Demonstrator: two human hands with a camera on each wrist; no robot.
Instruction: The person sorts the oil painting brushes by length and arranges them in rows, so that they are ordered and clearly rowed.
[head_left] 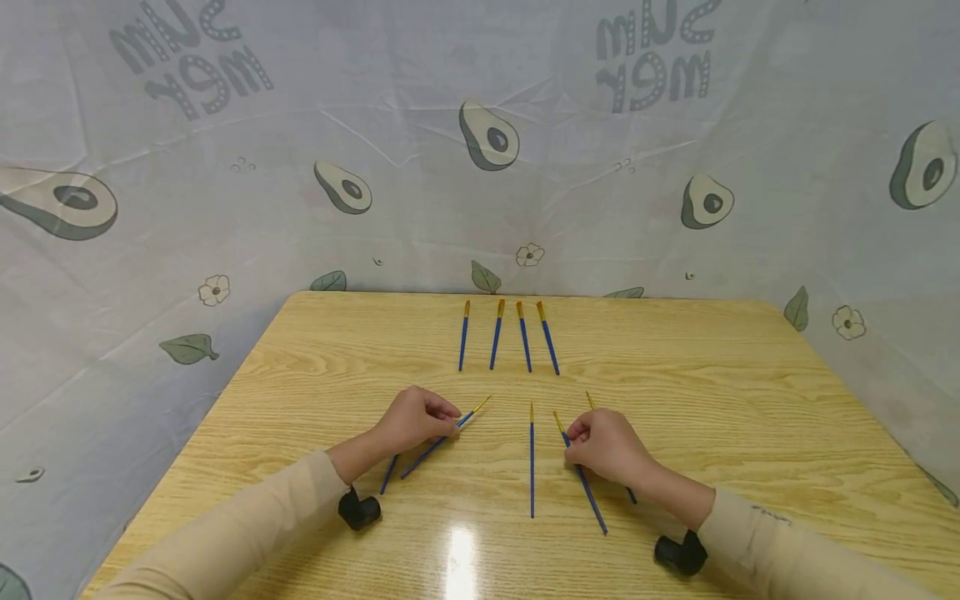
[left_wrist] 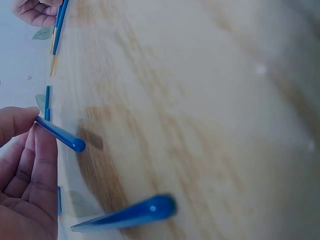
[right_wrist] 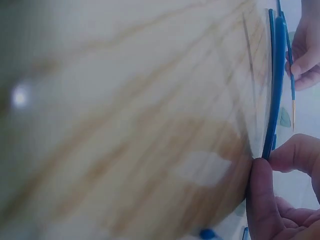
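My left hand (head_left: 420, 417) pinches a thin blue-handled paintbrush (head_left: 427, 457) between thumb and fingers, close to its yellow ferrule. In the left wrist view that brush (left_wrist: 62, 134) slants above the tabletop, its shadow beside it. Partly covered by the left hand lies a second brush (head_left: 388, 475). The right hand (head_left: 611, 446) pinches another thin paintbrush (head_left: 592, 500) near its ferrule, tip pointing away from me. Behind the right hand, a further brush (head_left: 632, 495) shows only at its ends. One thin brush (head_left: 532, 467) lies upright in view between the hands.
Several wider blue brushes with orange-brown bristles, among them one brush (head_left: 497, 337), lie in a row toward the back edge of the wooden table (head_left: 675, 350). A printed cloth (head_left: 420, 100) with avocados hangs behind. Dark wrist-worn devices sit under both wrists.
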